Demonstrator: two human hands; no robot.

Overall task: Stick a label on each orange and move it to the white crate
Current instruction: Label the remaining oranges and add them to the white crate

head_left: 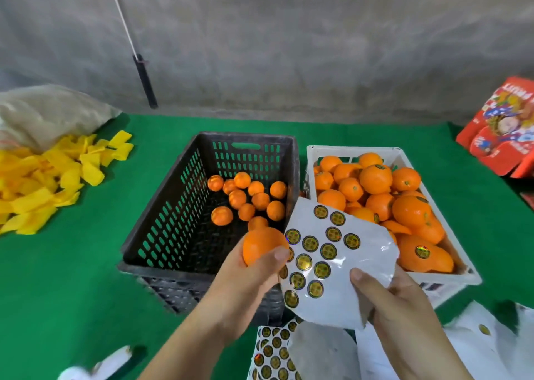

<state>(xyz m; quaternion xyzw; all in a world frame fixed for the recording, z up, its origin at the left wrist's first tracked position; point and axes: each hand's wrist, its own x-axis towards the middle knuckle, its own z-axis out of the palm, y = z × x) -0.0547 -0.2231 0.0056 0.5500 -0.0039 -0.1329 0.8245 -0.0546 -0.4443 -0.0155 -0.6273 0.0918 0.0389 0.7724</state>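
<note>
A: How far along are we?

B: Well on, I'd judge. The white crate [387,160] is heaped with oranges, several showing labels, and only about a dozen lie in the black crate [185,194].

A: And the hands?

B: The left hand [248,275] grips an orange [261,245] over the black crate's near right corner, no label visible on it. The right hand [404,301] pinches a sheet [341,264] of round labels just beside it, thumb on top.

A: What's left?

B: Label this one, move it to the white crate, then the rest. More sheets lie on the bench [72,278].
</note>
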